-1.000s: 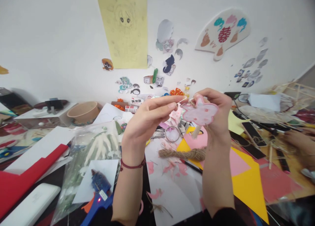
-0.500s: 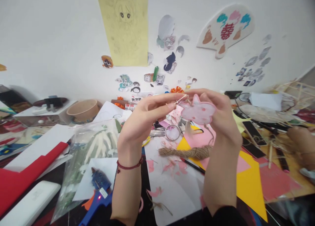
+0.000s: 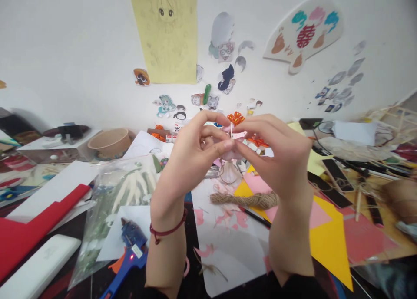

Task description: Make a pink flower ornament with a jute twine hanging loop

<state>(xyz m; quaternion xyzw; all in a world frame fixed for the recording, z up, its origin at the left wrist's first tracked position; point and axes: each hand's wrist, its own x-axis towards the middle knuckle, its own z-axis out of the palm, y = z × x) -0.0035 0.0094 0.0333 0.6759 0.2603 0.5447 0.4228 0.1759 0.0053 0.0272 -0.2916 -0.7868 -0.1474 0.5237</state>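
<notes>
Meeting now, the left hand (image 3: 192,153) at nine o'clock pinches the white strand (image 3: 231,130), the right hand (image 3: 276,147) at three grips unclearly, and the mostly hidden pink piece (image 3: 227,154) sits at six, suggesting joint work.

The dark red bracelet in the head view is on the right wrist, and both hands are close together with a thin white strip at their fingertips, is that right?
Not quite: the head view shows the dark red bracelet on the left wrist. The left hand and right hand are indeed close together, the thin white strip at their fingertips.
</notes>
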